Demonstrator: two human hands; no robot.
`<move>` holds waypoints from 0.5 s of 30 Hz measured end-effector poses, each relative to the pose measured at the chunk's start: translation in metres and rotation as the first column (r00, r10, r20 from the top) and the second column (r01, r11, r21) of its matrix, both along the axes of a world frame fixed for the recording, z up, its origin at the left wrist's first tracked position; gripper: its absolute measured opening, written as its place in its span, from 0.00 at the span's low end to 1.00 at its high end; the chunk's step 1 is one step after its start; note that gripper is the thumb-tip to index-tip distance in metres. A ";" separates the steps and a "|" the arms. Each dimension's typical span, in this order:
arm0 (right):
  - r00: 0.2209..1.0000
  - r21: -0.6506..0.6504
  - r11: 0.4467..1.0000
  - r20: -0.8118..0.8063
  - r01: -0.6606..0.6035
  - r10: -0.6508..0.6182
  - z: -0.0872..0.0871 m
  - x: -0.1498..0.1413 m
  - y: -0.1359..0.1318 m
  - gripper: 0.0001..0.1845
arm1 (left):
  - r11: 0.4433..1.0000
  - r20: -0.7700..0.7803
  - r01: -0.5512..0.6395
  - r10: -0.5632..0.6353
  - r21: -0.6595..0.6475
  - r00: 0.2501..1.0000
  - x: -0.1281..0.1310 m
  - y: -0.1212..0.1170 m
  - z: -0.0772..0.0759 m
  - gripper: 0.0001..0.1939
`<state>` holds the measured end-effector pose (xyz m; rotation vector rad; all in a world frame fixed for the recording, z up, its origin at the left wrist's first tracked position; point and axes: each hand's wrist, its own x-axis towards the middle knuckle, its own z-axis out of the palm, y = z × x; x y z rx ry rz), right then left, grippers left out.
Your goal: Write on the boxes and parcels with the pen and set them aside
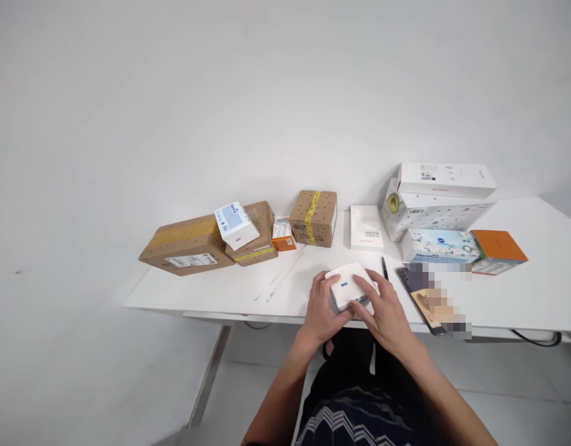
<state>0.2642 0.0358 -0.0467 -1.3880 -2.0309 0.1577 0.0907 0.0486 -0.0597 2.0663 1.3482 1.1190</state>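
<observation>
Both my hands hold a small white box [348,285] with a blue mark on its top, at the near edge of the white table [248,291]. My left hand [321,310] grips its left side, fingers curled around it. My right hand [384,310] wraps the right side, fingers closed over the top edge. The box sits tilted just above or on the tabletop; I cannot tell which.
Along the back stand a long cardboard box [186,248], a second cardboard box [257,238] with a white-blue packet [236,224] on it, a small orange box [283,234], a taped cardboard box [313,217], a white box [366,227], stacked white boxes [434,198], an orange-topped box [498,249], a pen [384,268].
</observation>
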 end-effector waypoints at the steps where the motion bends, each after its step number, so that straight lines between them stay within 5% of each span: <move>1: 1.000 -0.011 1.000 -0.014 0.000 0.000 -0.001 0.000 0.000 0.26 | 1.000 -0.002 -0.010 0.010 -0.001 1.000 0.001 0.000 0.000 0.33; 9: 0.992 -0.132 0.991 -0.124 0.013 -0.030 -0.002 0.004 0.001 0.29 | 0.995 -0.020 -0.085 0.084 -0.050 0.996 0.007 -0.004 0.000 0.36; 15: 0.981 -0.206 0.979 -0.191 0.000 -0.040 -0.001 0.004 -0.001 0.32 | 0.966 0.091 -0.108 0.133 -0.237 0.987 0.006 -0.006 -0.024 0.52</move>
